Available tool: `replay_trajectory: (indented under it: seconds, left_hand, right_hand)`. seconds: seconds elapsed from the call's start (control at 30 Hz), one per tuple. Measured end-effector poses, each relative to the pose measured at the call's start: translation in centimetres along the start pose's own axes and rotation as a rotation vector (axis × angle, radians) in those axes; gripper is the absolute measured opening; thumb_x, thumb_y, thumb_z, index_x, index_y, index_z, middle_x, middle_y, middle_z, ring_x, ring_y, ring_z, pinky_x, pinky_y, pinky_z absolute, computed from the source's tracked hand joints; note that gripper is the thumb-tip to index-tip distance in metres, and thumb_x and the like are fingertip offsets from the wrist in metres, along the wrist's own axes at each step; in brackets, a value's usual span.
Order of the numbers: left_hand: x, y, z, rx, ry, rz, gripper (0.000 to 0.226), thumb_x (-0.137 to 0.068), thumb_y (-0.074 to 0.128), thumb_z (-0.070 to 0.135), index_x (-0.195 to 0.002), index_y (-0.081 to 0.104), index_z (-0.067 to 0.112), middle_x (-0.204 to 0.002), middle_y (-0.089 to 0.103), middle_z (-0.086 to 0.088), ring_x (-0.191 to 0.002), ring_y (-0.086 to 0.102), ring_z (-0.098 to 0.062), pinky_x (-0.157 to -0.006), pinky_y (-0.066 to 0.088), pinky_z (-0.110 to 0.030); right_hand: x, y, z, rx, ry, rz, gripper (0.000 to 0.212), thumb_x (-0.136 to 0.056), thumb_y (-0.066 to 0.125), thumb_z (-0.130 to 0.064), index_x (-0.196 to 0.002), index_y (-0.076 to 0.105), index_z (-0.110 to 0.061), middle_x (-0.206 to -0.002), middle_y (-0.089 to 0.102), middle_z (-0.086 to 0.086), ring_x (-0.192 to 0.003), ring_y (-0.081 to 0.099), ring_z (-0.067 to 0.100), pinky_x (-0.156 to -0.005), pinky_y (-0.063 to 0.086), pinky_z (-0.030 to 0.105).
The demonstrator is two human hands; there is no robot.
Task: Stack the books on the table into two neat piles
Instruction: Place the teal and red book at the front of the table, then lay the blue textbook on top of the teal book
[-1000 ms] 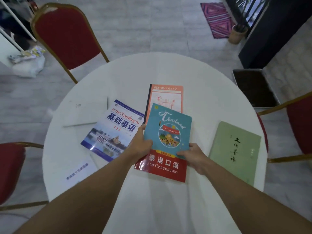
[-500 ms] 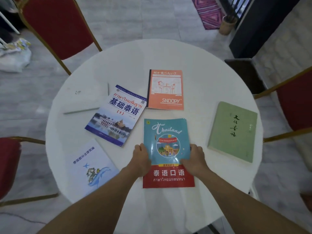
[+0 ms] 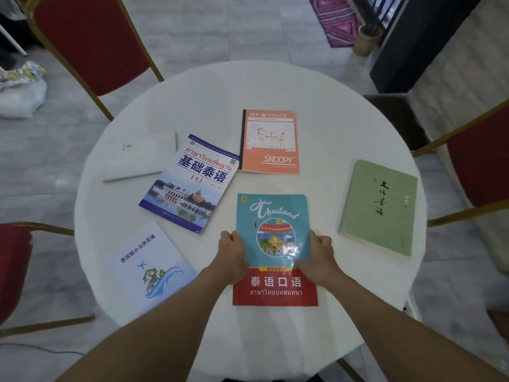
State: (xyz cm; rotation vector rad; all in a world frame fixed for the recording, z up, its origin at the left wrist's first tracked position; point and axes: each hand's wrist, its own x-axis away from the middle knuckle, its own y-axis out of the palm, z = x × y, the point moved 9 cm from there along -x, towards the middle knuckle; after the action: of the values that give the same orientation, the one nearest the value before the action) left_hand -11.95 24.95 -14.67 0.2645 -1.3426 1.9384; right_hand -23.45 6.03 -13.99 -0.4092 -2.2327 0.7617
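In the head view, the round white table (image 3: 275, 86) carried six flat items. At its six o'clock lay the teal-and-red Thailand book (image 3: 274, 252), square to the person. The left hand (image 3: 232, 257) was closed on that book's left edge and the right hand (image 3: 316, 260) on its right edge, thumbs lying on the cover. The blue Thai textbook (image 3: 190, 183) sat toward ten o'clock, tilted; the orange Snoopy notebook (image 3: 269, 142) at twelve o'clock; the green book (image 3: 380, 208) at three o'clock; the white booklet (image 3: 150, 267) at eight o'clock. A pale slim book (image 3: 137, 158) lay farther out at ten o'clock, its corner touching the textbook.

The Thailand book looked like a thin, glossy paperback: light, floppy, probably slick, so gripping both long edges near the middle suits it. The green book seemed thicker and stiffer, likely a sound base for a pile.
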Motion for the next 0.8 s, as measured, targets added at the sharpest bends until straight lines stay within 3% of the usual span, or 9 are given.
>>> replay_trajectory:
  seconds: [0.33,0.5,0.67,0.8]
  left_hand:
    - [-0.4,-1.1,-0.1,-0.064,0.015,-0.065,0.056,-0.089,0.065,0.024,-0.133,0.036,0.007,-0.133,0.032,-0.012,-0.122,0.042,-0.024,-0.099,0.05,-0.037]
    - [-1.0,-5.8,-0.8,-0.03,0.028,0.094,0.057,-0.093,0.06,0.028,-0.141,0.036,0.009,-0.145,0.036,-0.014,-0.134,0.038,-0.028,-0.107,0.04,-0.038]
    - [-2.8,-11.9,-3.9,0.013,-0.035,0.249,0.049,-0.095,0.056,0.024,-0.139,0.04,0.008,-0.143,0.04,-0.014,-0.13,0.041,-0.03,-0.106,0.041,-0.043]
    - [-4.9,-15.6,-7.2,-0.017,-0.087,0.331,0.046,-0.093,0.056,0.019,-0.134,0.042,0.004,-0.138,0.042,-0.019,-0.127,0.042,-0.035,-0.103,0.042,-0.045]
  right_hand:
    - [-0.5,-0.7,-0.7,0.092,0.017,0.027,0.067,-0.076,0.078,-0.025,-0.13,0.039,-0.018,-0.128,0.035,0.006,-0.124,0.041,0.022,-0.097,0.048,0.033]
    - [-1.9,-1.7,-6.1,0.171,-0.101,0.186,0.076,-0.076,0.074,-0.035,-0.138,0.034,-0.017,-0.135,0.035,0.007,-0.127,0.036,0.025,-0.106,0.04,0.037]
    - [-4.3,3.2,-12.7,0.076,-0.229,0.023,0.088,-0.085,0.067,-0.038,-0.155,0.018,-0.016,-0.148,0.026,0.003,-0.142,0.022,0.024,-0.116,0.029,0.039]
    - [-6.3,7.3,-17.2,0.156,-0.337,-0.057,0.088,-0.09,0.059,-0.05,-0.157,0.012,-0.016,-0.16,0.016,0.001,-0.149,0.015,0.023,-0.119,0.024,0.04]
